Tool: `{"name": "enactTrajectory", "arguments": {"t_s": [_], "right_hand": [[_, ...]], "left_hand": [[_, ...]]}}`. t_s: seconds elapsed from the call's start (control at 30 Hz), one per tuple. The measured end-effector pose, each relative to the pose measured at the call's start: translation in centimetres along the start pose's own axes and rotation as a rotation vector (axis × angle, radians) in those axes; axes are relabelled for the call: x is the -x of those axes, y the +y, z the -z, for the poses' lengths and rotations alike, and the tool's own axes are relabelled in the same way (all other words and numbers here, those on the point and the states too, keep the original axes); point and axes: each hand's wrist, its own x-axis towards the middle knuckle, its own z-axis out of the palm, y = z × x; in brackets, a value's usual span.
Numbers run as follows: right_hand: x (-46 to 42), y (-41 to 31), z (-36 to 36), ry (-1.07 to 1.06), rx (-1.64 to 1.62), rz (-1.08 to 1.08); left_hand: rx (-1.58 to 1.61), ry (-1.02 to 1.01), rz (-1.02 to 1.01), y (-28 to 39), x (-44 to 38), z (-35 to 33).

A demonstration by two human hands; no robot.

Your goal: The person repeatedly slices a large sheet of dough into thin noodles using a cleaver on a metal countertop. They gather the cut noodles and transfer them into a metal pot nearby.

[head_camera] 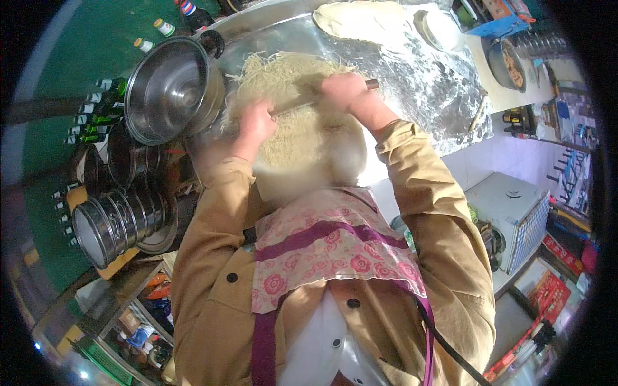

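My left hand (pixel 255 121) and my right hand (pixel 344 90) are closed on a thin bar (pixel 298 102), perhaps a knife or cutter, which lies across a wide heap of cut noodles (pixel 285 70). Its dark end (pixel 372 84) sticks out past my right hand. Pale strands spread beyond the bar and also on its near side, close to my floral apron (pixel 333 236). The near part of the heap is blurred, so its outline and what supports it cannot be told. A sheet of rolled dough (pixel 359 20) lies farther off on the floured metal worktop (pixel 420 91).
A large steel pot (pixel 169 91) stands at the left, beside the noodles. A white bowl (pixel 440 31) and a thin stick (pixel 478 112) rest on the worktop. Farther right is a bowl of food (pixel 507 65). Stacked steel steamers (pixel 120 222) and green bottles (pixel 104 116) are at the left.
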Motion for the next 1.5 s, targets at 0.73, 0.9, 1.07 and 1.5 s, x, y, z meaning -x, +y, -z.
{"name": "enactTrajectory", "arguments": {"t_s": [0.73, 0.9, 1.07, 1.5], "right_hand": [[5.6, -4.9, 0.9, 0.027, 0.014, 0.023], [7.6, -1.6, -5.4, 0.279, -0.379, -0.035], [7.3, -0.3, -4.5, 0.119, -0.324, -0.063], [10.5, -3.3, -4.5, 0.205, -0.432, -0.054]], "left_hand": [[0.170, -0.017, 0.063, 0.1, 3.6, 0.1], [-0.205, -0.068, -0.162, 4.2, 2.0, -0.1], [-0.225, -0.007, -0.102, 6.3, 3.5, -1.0], [-0.213, -0.121, -0.128, 5.8, 4.1, 0.6]]}}
